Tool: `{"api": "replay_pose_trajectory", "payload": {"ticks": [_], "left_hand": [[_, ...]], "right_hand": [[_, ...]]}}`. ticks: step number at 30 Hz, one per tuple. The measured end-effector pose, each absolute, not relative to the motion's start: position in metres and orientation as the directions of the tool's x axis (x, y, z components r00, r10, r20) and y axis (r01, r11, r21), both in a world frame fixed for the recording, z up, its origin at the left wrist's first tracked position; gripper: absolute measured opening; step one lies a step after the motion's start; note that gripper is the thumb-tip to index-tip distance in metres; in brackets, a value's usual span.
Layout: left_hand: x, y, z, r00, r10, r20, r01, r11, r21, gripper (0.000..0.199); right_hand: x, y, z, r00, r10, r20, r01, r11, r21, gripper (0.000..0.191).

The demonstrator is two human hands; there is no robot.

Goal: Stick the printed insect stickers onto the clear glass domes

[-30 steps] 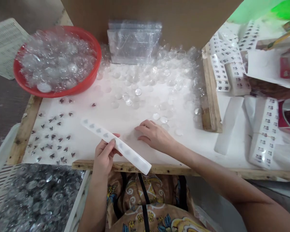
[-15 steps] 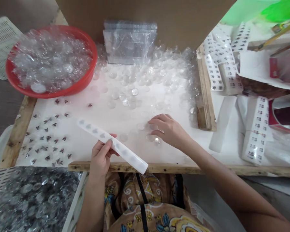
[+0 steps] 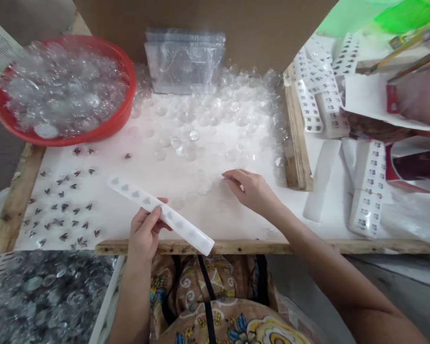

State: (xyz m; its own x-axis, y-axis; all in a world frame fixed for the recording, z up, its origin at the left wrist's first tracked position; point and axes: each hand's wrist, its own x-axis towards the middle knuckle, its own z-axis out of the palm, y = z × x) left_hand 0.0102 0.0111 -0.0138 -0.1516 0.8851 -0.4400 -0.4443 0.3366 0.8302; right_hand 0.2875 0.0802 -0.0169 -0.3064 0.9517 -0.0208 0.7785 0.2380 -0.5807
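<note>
My left hand grips a white sticker strip between thumb and fingers. The strip lies aslant above the table's front edge, and a row of dark shapes shows faintly through it. To the right, my right hand is low over the white tabletop, its thumb and fingertips drawn together. Whatever may be between those fingertips cannot be made out. Just left of them lie clear round domes, and another clear dome is close to the strip. Several domes with small dark prints are spread at the left.
A red basin heaped with clear pieces stands back left, with a crate of similar pieces below. Clear domes crowd the back beside a plastic-wrapped stack. A wooden strip separates printed sticker sheets at right.
My right hand's fingers have closed together, and the shiny dome that was beneath its thumb no longer shows there. The whole view has shifted slightly; my left hand keeps its hold on the strip.
</note>
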Motion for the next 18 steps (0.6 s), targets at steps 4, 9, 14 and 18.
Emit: {"api": "replay_pose_trajectory", "payload": {"ticks": [4,9,14,18], "left_hand": [[0.01,0.011,-0.014,-0.136,0.885,-0.445,-0.442,0.348,0.827,0.03],[0.01,0.011,-0.015,-0.136,0.882,-0.45,-0.443,0.352,0.824,0.029],[0.01,0.011,-0.015,-0.131,0.878,-0.46,-0.436,0.366,0.822,0.029],[0.011,0.011,-0.014,-0.13,0.878,-0.461,-0.427,0.37,0.825,0.028]], "right_hand": [[0.284,0.084,-0.014,-0.23,0.956,-0.184,0.785,0.071,-0.616,0.024],[0.285,0.089,-0.004,-0.136,0.922,-0.363,0.87,-0.064,-0.489,0.035],[0.271,0.082,0.012,-0.065,0.967,-0.248,0.977,0.011,-0.214,0.024],[0.245,0.078,0.007,-0.365,0.912,-0.188,0.898,0.293,-0.328,0.016]]}}
